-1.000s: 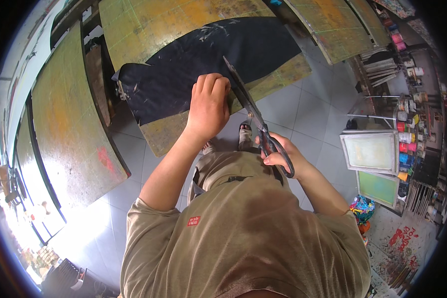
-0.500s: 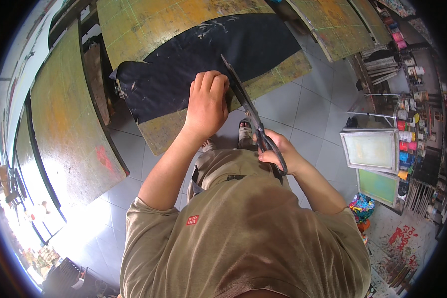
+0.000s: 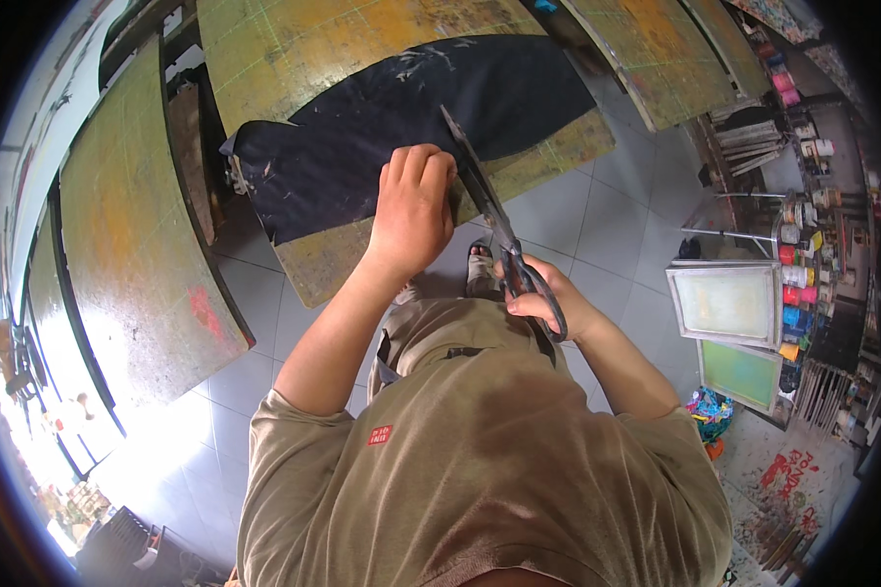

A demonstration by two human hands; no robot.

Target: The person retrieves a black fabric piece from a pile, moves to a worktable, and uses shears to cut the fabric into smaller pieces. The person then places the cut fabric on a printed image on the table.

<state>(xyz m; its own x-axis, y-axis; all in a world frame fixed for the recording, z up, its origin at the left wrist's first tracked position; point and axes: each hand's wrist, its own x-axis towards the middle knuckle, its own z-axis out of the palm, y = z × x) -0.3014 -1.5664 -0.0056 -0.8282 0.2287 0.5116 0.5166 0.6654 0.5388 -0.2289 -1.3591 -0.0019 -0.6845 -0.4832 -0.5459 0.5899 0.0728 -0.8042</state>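
In the head view, the dark cloth lies over the near part of the stained, yellow-brown surface, reaching its left edge, with one long side curved. The left hand is on the cloth, near the surface's near edge, fingers curled; the fingertips are hidden, so I cannot tell if they pinch it. The right hand is closed around the black handles of long metal scissors, whose blades point over the cloth. I judge the cloth light, soft and easily creased, best held flat near its edge; the scissors seem stiff, rather heavy, best taken by the handles.
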